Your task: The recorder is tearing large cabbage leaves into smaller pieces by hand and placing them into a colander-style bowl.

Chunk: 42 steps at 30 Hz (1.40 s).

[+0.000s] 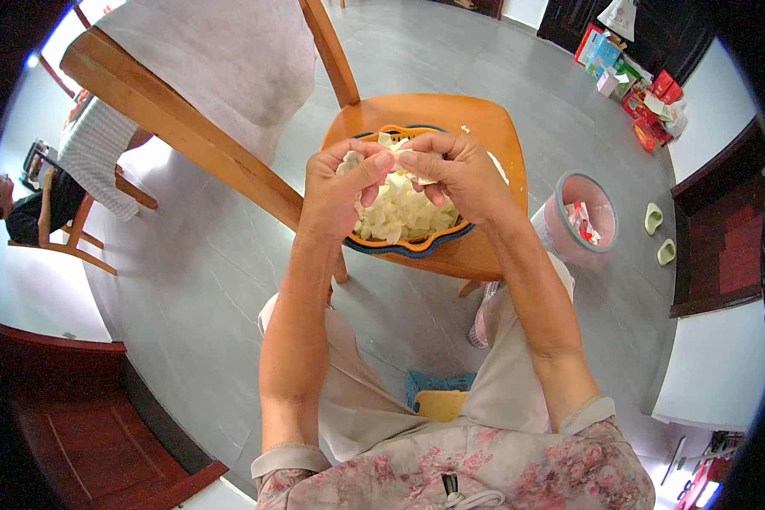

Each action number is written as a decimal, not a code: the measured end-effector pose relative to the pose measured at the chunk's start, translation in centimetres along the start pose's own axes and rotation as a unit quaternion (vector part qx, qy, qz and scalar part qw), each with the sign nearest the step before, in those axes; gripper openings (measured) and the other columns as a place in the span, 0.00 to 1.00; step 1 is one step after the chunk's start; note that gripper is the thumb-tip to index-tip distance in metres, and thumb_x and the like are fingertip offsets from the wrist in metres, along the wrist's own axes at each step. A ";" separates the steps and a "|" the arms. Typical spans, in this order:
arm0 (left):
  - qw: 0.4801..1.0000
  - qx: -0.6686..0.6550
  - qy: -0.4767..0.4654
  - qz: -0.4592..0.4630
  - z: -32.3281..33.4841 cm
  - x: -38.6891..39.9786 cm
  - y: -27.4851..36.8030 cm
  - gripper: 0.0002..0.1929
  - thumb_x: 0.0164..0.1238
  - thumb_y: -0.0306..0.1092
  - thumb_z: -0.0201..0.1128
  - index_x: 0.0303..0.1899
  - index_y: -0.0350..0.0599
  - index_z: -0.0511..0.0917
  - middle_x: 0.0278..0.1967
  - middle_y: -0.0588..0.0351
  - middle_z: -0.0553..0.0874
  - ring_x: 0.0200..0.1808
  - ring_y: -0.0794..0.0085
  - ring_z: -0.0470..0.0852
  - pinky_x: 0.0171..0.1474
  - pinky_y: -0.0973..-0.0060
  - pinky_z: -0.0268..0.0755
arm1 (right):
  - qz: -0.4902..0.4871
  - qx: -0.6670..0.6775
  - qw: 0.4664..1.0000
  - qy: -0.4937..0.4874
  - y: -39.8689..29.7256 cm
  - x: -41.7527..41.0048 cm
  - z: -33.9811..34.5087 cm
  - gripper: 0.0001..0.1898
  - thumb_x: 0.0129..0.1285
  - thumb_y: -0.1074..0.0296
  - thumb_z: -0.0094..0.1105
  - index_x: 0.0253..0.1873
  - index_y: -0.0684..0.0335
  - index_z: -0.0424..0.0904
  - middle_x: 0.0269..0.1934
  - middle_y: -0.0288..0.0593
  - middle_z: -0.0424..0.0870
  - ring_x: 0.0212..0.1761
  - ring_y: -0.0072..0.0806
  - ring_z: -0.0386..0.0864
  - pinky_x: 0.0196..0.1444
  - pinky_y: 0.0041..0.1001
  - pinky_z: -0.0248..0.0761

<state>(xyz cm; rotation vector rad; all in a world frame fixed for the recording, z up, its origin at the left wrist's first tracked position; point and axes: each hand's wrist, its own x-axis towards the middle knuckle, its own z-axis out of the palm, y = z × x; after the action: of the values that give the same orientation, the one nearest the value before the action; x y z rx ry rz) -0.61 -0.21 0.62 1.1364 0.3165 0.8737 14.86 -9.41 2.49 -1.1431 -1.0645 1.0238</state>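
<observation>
Over an orange-rimmed basket [414, 247] with a dark blue outer edge, my two hands meet fingertip to fingertip. My left hand [343, 185] pinches a pale cabbage-like leaf piece [350, 160] between thumb and fingers. Opposite it, my right hand [462, 171] grips whitish leaf too, its thumb and index finger close to the left thumb. Torn pale leaf pieces [405, 213] fill the basket below. My fingers hide where the held leaf runs between the hands. The basket rests on the seat of a wooden chair [478, 111].
Small white scraps [465, 129] lie on the seat. A pink bin [551, 217] with wrappers inside stands right of the chair. Pale green slippers [653, 218] and several packages [650, 102] lie farther right. A cloth [229, 57] hangs over the chair's back. At far left sits a person [35, 210].
</observation>
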 end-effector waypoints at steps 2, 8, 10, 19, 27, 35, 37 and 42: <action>1.000 0.012 -0.008 0.010 0.0 0.0 0.0 0.06 0.60 0.28 0.69 0.34 0.37 0.82 0.27 0.56 0.83 0.20 0.83 0.71 0.20 0.86 0.60 | 0.015 0.033 0.999 -0.008 0.0 0.1 -0.2 0.11 0.63 0.62 0.66 0.39 0.65 0.84 0.25 0.33 0.79 0.21 0.14 0.72 0.20 0.15 0.62; 0.999 0.013 -0.031 0.030 -0.1 -0.3 -0.3 0.04 0.61 0.27 0.68 0.34 0.38 0.82 0.26 0.56 0.82 0.18 0.83 0.70 0.19 0.86 0.59 | 0.092 0.144 0.983 -0.069 0.1 0.1 -1.0 0.12 0.64 0.61 0.65 0.43 0.65 0.82 0.29 0.34 0.80 0.24 0.14 0.73 0.19 0.13 0.63; 0.998 -0.013 -0.055 0.035 0.0 -0.4 -0.5 0.04 0.62 0.28 0.68 0.34 0.38 0.82 0.26 0.57 0.82 0.18 0.83 0.70 0.18 0.86 0.59 | 0.116 0.188 0.969 -0.109 0.0 0.0 -1.2 0.12 0.65 0.61 0.64 0.44 0.65 0.82 0.30 0.35 0.79 0.24 0.14 0.73 0.18 0.12 0.61; 0.998 -0.030 -0.029 0.041 0.3 0.1 -0.7 0.05 0.63 0.30 0.67 0.36 0.39 0.82 0.26 0.59 0.82 0.17 0.86 0.67 0.17 0.87 0.56 | 0.013 0.031 0.999 -0.012 -0.4 0.1 -0.6 0.13 0.66 0.59 0.62 0.43 0.64 0.83 0.26 0.33 0.78 0.21 0.13 0.71 0.20 0.14 0.64; 0.999 0.039 0.006 0.029 -0.7 0.0 0.8 0.04 0.63 0.30 0.65 0.35 0.40 0.83 0.29 0.59 0.83 0.21 0.87 0.70 0.21 0.88 0.60 | -0.042 -0.078 0.990 0.111 -0.7 0.4 -2.9 0.14 0.66 0.58 0.60 0.43 0.65 0.84 0.24 0.30 0.76 0.19 0.13 0.69 0.21 0.17 0.64; 0.947 0.309 -0.009 0.085 -0.5 0.3 -0.9 0.15 0.59 0.23 0.59 0.48 0.35 0.83 0.44 0.55 0.85 0.45 0.77 0.80 0.49 0.78 0.74 | -0.208 -0.469 0.854 0.088 0.0 -0.1 -1.1 0.11 0.58 0.65 0.61 0.44 0.61 0.86 0.31 0.52 0.82 0.38 0.45 0.79 0.43 0.39 0.72; 0.949 0.305 0.003 0.079 -0.6 0.4 -1.3 0.14 0.60 0.24 0.59 0.47 0.36 0.83 0.43 0.56 0.85 0.44 0.78 0.81 0.48 0.79 0.74 | -0.220 -0.469 0.852 0.081 0.5 0.0 -1.3 0.11 0.58 0.65 0.62 0.43 0.61 0.86 0.32 0.52 0.82 0.37 0.45 0.80 0.43 0.39 0.72; 0.953 0.299 0.040 0.022 -0.5 0.3 -1.1 0.13 0.62 0.26 0.58 0.47 0.36 0.83 0.41 0.58 0.86 0.41 0.79 0.81 0.45 0.80 0.74 | -0.197 -0.472 0.855 0.084 0.6 -0.1 -1.0 0.10 0.56 0.66 0.63 0.42 0.61 0.86 0.34 0.52 0.83 0.37 0.45 0.80 0.44 0.39 0.73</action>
<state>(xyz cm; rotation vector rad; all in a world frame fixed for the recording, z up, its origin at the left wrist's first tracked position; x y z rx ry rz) -0.26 0.19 -0.52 1.6730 0.6546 0.8885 15.77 -9.63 1.82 -1.6384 -1.6356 0.0044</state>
